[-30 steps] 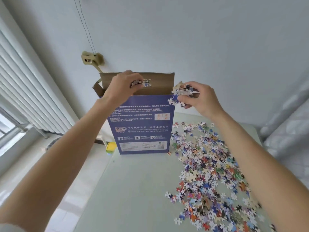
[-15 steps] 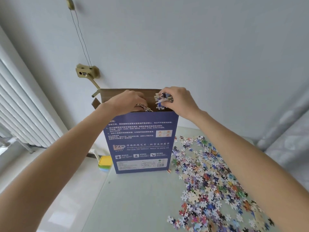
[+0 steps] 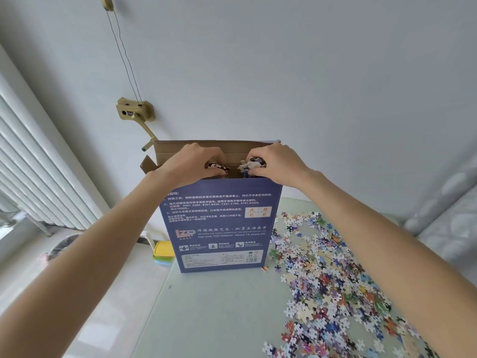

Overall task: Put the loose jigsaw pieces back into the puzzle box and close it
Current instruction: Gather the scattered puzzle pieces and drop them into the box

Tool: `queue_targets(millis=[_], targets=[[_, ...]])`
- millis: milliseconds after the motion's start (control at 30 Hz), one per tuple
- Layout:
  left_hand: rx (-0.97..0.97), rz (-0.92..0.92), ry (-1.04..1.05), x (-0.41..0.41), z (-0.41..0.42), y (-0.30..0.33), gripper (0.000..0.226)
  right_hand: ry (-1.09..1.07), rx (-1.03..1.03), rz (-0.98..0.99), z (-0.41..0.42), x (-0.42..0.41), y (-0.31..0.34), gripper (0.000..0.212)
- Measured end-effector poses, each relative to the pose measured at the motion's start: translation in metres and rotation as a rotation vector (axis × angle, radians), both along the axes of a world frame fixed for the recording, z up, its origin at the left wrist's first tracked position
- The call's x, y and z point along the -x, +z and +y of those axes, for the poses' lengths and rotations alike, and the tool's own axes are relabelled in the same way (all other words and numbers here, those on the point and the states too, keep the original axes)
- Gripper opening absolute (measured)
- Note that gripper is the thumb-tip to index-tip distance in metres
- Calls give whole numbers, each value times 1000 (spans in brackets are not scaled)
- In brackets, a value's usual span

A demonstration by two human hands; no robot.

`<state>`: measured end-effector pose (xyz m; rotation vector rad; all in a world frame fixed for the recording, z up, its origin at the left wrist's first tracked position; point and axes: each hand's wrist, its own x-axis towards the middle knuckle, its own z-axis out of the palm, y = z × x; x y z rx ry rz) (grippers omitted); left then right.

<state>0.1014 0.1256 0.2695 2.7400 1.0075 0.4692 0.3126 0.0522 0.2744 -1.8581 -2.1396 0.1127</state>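
Pieces: thin die-cut card, near weightless, stiff enough to pinch but they shed from a bunch, so cupped handfuls beat single picks. Left hand [image 3: 192,162] grips a small dark clump of jigsaw pieces [image 3: 216,167] at the box mouth; right hand [image 3: 275,162] grips a paler clump [image 3: 251,165] beside it, both centre frame, fingers curled over the load, nothing let go yet.

Puzzle box [image 3: 219,223] stands upright on end at centre, top flap [image 3: 214,148] up behind the hands, a side flap sticking out left. Light corrugated card, tippy when tall and part full; judgement: steady it by a side wall, close by the flap edge.

Loose pile [image 3: 327,280] spreads over the table [image 3: 206,313] at lower right, most of the job left.

Print on box face: "LZP", "Net size:700*500mm About 14 years old", "A001-A250", a grid A B C D, Chinese instructions, barcode label at bottom.

Yellow-lidded tub stack [image 3: 163,253] left of box base.
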Motion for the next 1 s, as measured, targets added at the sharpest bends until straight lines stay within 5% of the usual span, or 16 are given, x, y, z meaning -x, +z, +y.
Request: queue_targets(millis=[167, 633, 833, 1000], targets=[[64, -59, 45, 6, -4, -2, 7, 7, -14, 48, 2, 11, 0, 26], [26, -218, 57, 21, -35, -13, 11, -21, -99, 204, -11, 17, -7, 13], [-269, -467, 81, 10, -72, -28, 18, 27, -385, 235, -46, 7, -18, 16], [-219, -574, 13, -21, -122, -69, 20, -119, -465, 290, -115, -15, -53, 18]])
